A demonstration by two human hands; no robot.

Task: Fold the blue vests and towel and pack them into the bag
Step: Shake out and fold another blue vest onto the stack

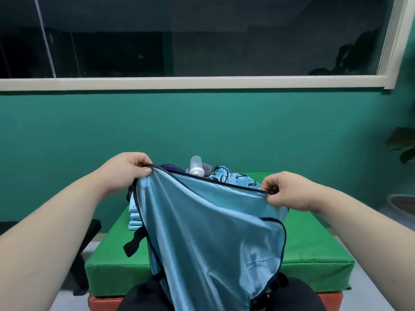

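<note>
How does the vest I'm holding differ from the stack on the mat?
The held vest is unfolded, hanging from its dark-trimmed edge between the left hand and right hand; the stack is folded and lies flat on the green mat. The held vest is one garment, the stack several layers. Both are light blue.

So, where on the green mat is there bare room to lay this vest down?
Bare: the green mat right of the held vest, and its front-left corner beside the black strap. Crowded: the far end, with the bottle, loose vests and folded stack.
</note>
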